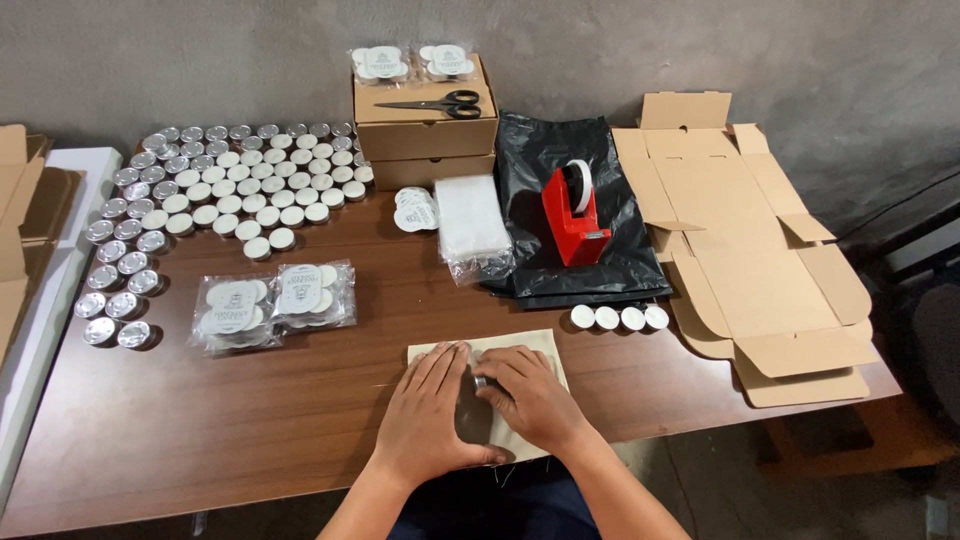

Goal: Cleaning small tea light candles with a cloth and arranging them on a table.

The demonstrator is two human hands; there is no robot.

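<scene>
I see a beige cloth pouch (pixel 520 345) lying flat at the near edge of the tabletop (pixel 300 400), right in front of me. My left hand (pixel 430 415) lies palm down on it, fingers spread and loose, gripping nothing. My right hand (pixel 530 395) rests beside it, touching the left, its fingers curled over a small silver tealight (pixel 481 382) that peeks out between the two hands; I cannot tell whether the fingers actually pinch it.

Just beyond the pouch to the right, four white tealights (pixel 619 318) sit in a row. Behind them a red tape dispenser (pixel 575 215) stands on black plastic bags (pixel 570 170), with a stack of clear bags (pixel 470 220) just to its left. A flat unfolded cardboard box (pixel 750 260) covers the right end. To my left lie two packed tealight packs (pixel 275 300), and farther back a large field of loose tealights (pixel 230 180) in rows. At the back, black scissors (pixel 440 103) lie on stacked closed cardboard boxes (pixel 425 140).
</scene>
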